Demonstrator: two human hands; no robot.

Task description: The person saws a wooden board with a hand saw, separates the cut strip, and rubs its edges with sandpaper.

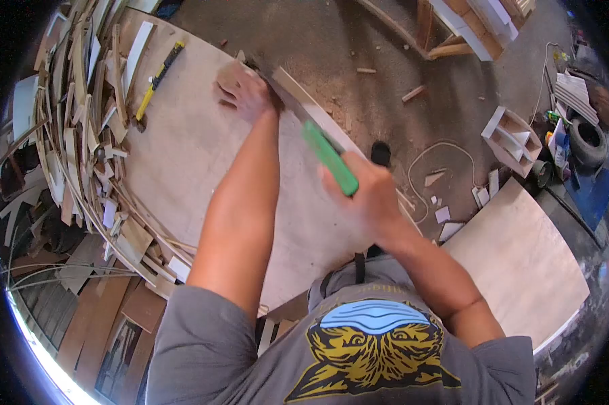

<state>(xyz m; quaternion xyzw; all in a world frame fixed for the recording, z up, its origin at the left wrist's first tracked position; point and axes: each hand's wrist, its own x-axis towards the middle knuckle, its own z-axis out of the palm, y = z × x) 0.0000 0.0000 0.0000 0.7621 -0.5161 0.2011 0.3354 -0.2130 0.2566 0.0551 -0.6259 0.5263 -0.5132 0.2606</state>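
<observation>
My right hand (368,196) is wrapped around the green handle of a hand saw (331,158), blurred by motion. The saw's thin blade points away from me, toward the far edge of a large pale plywood sheet (183,142). Just beyond the blade, a narrow light strip of wood (304,94) runs along the sheet's right edge. My left hand (247,93) rests on the sheet near its far edge, left of the blade tip, fingers spread and somewhat blurred. A small wood scrap (240,56) shows beyond those fingers.
On the sheet's left lies a yellow-and-black tool (157,84). Beside it is a heap of wood offcuts (75,142). The floor holds sawdust, scraps and a pale cord (419,165). At right are a wooden box (512,142), another pale panel (520,256) and a tire (588,140).
</observation>
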